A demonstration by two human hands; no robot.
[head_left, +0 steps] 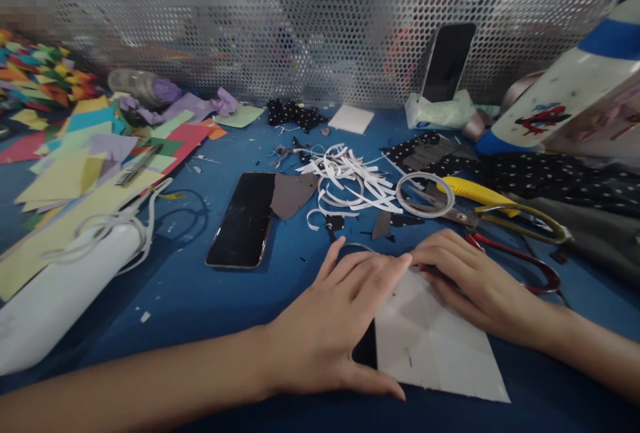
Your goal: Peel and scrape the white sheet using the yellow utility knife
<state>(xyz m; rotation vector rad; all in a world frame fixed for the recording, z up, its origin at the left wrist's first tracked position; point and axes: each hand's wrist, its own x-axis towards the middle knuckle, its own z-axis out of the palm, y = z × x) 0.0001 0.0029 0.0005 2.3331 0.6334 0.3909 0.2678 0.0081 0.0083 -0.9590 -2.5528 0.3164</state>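
Observation:
My left hand [333, 326] lies spread over the left part of a sheet of white paper [440, 353], its thumb stretched toward the near edge. Under that palm shows a strip of something black [367, 346], mostly hidden. At the sheet's far edge, my right hand [470, 279] has its fingers bent and pressed together on the paper; its thumb is hidden. The fingertips of both hands meet there. The paper has faint creases and a few small dark marks. Just beyond my right hand lie scissors [530, 216] with dark blades.
A phone [243, 219] lies flat to the left, beside a grey scrap [294, 194]. White paper strips [350, 176] and a tape roll [425, 194] sit ahead. Coloured papers [75, 173] and a white glue gun [75, 293] are left. A bottle [565, 79] leans at right.

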